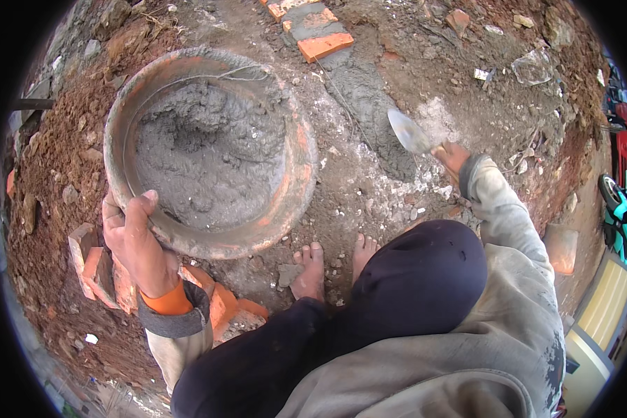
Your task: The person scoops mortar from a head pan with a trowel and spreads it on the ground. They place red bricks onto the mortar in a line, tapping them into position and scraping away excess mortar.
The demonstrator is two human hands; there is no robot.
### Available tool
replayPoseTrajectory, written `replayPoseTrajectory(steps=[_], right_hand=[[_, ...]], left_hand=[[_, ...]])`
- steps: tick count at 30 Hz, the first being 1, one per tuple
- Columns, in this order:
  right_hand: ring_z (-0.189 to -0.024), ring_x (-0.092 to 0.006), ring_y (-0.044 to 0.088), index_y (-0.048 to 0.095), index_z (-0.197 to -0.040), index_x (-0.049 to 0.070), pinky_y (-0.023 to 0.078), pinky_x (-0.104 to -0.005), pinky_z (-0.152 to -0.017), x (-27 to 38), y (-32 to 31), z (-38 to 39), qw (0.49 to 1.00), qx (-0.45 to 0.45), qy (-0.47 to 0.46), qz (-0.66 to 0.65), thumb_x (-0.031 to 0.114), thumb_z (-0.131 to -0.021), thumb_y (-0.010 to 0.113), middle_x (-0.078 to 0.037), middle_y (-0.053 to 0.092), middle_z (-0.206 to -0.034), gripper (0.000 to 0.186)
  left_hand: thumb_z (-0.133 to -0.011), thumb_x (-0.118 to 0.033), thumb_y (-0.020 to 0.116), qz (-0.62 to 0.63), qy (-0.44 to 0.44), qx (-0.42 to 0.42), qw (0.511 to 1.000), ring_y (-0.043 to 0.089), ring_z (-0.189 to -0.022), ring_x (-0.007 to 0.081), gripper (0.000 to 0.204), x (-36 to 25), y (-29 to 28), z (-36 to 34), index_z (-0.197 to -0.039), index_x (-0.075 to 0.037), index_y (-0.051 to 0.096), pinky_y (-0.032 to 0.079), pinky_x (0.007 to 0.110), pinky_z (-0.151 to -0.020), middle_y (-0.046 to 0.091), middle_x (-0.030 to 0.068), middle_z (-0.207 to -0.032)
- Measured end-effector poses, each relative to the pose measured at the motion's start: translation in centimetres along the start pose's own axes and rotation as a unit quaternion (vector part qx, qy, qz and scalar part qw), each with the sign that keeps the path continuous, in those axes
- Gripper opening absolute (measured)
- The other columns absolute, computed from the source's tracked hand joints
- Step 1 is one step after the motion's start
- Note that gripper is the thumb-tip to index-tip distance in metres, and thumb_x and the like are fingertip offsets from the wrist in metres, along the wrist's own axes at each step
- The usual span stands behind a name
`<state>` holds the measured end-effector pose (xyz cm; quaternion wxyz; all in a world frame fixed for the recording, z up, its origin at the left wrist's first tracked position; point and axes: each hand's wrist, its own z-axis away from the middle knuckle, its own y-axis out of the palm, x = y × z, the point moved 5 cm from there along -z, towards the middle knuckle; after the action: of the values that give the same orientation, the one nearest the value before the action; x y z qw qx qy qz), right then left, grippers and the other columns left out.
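Observation:
A wide round basin [301, 174] stands on the dirt at the left, its inside filled with wet grey mortar [209, 160]. My left hand [138, 237] grips the basin's near left rim, thumb over the edge. In my right hand [454, 159] is a trowel [407, 131], held by its handle with the blade pointing away to the left. The blade lies over the right side of a strip of spread mortar [369, 104]. That strip runs from the end of a short row of orange bricks [325, 47] toward me.
Several loose bricks [101, 275] are piled beneath my left wrist. A thin string [338, 90] runs along the mortar strip. My bare feet [308, 270] rest between basin and strip. Rubble and a clear plastic piece [533, 67] lie at the right; a vehicle with a wheel [610, 191] stands beyond.

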<state>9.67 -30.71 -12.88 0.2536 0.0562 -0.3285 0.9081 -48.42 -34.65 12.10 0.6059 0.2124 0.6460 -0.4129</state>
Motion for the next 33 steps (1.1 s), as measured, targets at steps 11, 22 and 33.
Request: replayPoseTrajectory(steps=[11, 22, 33], right_hand=[[-0.055, -0.0171, 0.053, 0.057, -0.103, 0.005, 0.045, -0.0328, -0.046, 8.2, 7.8, -8.1, 0.676, 0.015, 0.006, -0.736, 0.039, -0.094, 0.048, -0.005, 0.055, -0.075, 0.037], [-0.055, -0.0166, 0.049, 0.055, -0.095, 0.007, 0.044, -0.0325, -0.046, -1.2, 15.6, 1.5, 0.515, -0.064, 0.057, -0.853, 0.038, -0.094, 0.046, -0.004, 0.053, -0.072, 0.032], [-0.067, -0.0287, 0.066, 0.048, -0.123, 0.003, 0.053, -0.0423, -0.062, 4.1, 8.1, 5.8, 0.892, -0.363, -0.111, -0.244, 0.02, -0.092, 0.053, -0.015, 0.064, -0.08, 0.035]], left_hand=[[-0.077, -0.004, 0.058, 0.029, -0.006, 0.025, 0.999, 0.054, -0.08, 0.0132, 0.034, 0.0, 0.6, 0.3, -0.111, 0.001, 0.058, 0.043, 0.026, -0.077, 0.059, 0.0045, -0.093], [-0.079, -0.007, 0.059, 0.057, -0.013, 0.016, 0.998, 0.056, -0.087, 0.0165, 0.033, -0.7, 1.8, 1.2, -0.111, 0.001, 0.056, 0.044, 0.029, -0.082, 0.059, 0.0071, -0.099], [-0.077, -0.004, 0.06, 0.056, -0.007, 0.038, 0.998, 0.055, -0.085, 0.015, 0.034, 0.2, 1.0, 0.2, -0.111, 0.001, 0.057, 0.043, 0.028, -0.08, 0.059, 0.0053, -0.095]])
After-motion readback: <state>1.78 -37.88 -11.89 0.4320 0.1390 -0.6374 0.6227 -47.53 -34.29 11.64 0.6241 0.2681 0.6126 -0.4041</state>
